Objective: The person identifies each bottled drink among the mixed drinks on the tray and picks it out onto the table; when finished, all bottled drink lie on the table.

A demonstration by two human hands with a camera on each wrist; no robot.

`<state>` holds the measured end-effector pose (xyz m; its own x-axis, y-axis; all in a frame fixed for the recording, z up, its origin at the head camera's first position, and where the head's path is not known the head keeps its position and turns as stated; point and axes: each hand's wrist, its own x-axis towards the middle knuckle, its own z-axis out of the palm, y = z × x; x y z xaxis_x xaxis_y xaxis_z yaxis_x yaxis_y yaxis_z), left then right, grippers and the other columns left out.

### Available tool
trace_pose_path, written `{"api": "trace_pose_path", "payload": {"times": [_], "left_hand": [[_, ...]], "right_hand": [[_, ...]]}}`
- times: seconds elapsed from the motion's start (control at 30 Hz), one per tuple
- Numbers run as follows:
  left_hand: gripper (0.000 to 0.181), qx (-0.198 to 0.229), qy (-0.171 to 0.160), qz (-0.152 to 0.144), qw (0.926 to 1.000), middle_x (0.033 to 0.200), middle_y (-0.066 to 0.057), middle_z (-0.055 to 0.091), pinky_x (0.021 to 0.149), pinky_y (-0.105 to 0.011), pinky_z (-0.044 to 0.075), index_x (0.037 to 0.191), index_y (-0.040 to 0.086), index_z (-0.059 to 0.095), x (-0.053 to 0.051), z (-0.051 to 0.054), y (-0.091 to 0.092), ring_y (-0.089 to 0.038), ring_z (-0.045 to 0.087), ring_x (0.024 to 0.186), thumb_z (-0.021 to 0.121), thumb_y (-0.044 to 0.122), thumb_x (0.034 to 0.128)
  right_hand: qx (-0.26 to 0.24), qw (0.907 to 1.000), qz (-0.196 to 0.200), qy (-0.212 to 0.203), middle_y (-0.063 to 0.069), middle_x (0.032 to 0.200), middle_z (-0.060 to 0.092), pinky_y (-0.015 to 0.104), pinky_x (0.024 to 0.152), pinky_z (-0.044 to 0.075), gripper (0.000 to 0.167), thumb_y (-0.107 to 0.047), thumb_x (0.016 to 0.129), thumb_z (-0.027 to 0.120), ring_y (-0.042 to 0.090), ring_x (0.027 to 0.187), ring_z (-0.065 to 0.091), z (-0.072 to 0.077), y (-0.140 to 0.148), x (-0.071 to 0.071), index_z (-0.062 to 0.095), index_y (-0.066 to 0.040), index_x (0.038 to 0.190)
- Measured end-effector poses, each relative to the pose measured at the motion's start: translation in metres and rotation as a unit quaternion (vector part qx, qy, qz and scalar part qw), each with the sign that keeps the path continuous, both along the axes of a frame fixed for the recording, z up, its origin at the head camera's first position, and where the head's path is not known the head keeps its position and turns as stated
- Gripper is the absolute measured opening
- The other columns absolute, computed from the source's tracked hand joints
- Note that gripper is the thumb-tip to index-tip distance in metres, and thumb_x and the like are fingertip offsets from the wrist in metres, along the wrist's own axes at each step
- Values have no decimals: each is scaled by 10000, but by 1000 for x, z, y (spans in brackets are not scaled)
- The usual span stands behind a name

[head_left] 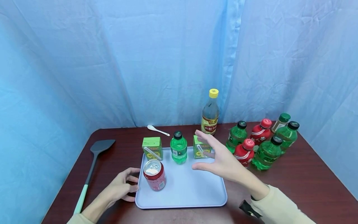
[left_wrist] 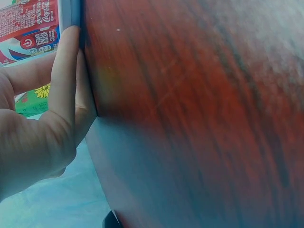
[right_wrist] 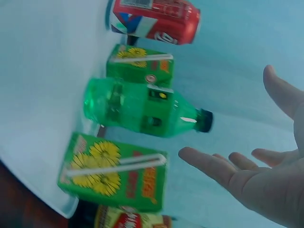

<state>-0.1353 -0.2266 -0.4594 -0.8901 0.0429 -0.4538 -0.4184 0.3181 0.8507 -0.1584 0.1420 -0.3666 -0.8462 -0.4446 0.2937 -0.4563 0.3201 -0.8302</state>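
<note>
A pale tray (head_left: 193,193) carries a red Coca-Cola can (head_left: 155,175) at its left, a green soda bottle (head_left: 179,148) at the back middle, and a green drink carton (head_left: 152,148) in each back corner. At the tray's left edge my left hand (head_left: 121,186) touches the rim with loosely bent fingers; the left wrist view shows the can just past them. Over the right part of the tray hovers my right hand (head_left: 221,158), thumb and fingers spread, holding nothing. It partly covers the right carton (head_left: 199,152) in the head view. The right wrist view shows it apart from the bottle (right_wrist: 147,108).
Right of the tray, green bottles (head_left: 267,154) and red bottles (head_left: 244,152) stand grouped with a green-capped jar (head_left: 280,122). Behind it are a yellow-capped sauce bottle (head_left: 210,115) and a white spoon (head_left: 158,130). A spatula (head_left: 92,166) lies on the left.
</note>
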Motion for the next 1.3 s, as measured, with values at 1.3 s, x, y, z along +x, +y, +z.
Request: {"api": "trace_pose_path", "payload": {"times": [1.3], "left_hand": [[671, -2, -18, -18, 10000, 1092, -197, 568, 586, -507, 598, 1455, 25, 455, 0, 1, 1, -274, 650, 840, 666, -119, 835]], "right_hand": [[493, 9977, 460, -109, 65, 1542, 392, 566, 1000, 489, 908, -126, 864, 822, 253, 1380, 422, -42, -53, -48, 293, -210, 1596]]}}
